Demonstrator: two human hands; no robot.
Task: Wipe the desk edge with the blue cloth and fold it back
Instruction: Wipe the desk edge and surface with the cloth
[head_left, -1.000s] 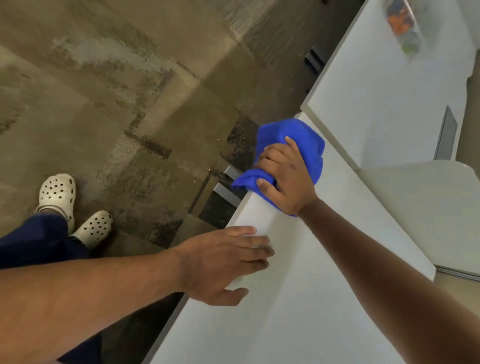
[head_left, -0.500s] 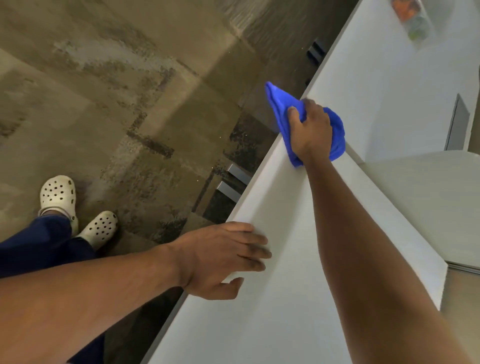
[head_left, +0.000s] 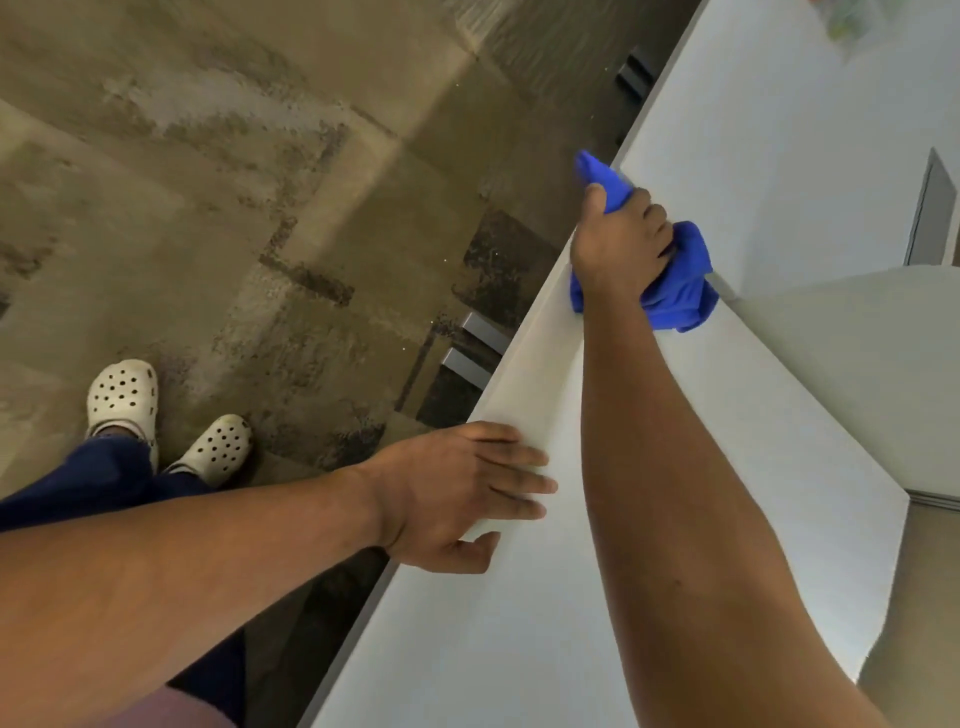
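Note:
The blue cloth (head_left: 680, 283) is bunched up at the far end of the white desk's (head_left: 649, 519) left edge. My right hand (head_left: 621, 244) grips it and presses it on the corner, with one tail of cloth sticking up past my thumb. My left hand (head_left: 462, 499) lies flat on the same desk edge nearer to me, fingers spread, holding nothing.
A second white desk (head_left: 779, 130) continues beyond a narrow gap. A lower pale surface (head_left: 857, 353) lies to the right. Left of the desk is worn brown carpet (head_left: 234, 208) with my feet in white clogs (head_left: 124, 395). Metal brackets (head_left: 467, 358) show under the edge.
My right hand slid the cloth along the desk edge away from me to the far corner, then shifted slightly. My left hand stayed in place.

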